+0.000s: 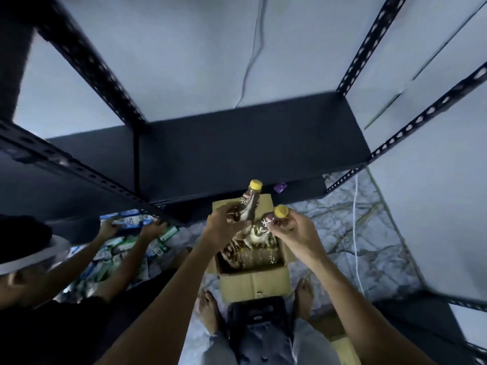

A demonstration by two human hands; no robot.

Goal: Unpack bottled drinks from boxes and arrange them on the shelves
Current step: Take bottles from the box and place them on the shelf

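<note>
While the open cardboard box sits on the floor below the dark shelf, the left hand grips one yellow-capped bottle and the right hand grips another bottle, both raised just above the box.

Your left hand covers the lower body of the bottle it grips, and its label blurs past reading. Your right hand hides most of the second bottle. Below both hands, the box contents smear together, uncountable. Left of your left hand, the cartons blur, and the other person is cut off by the edge.
</note>
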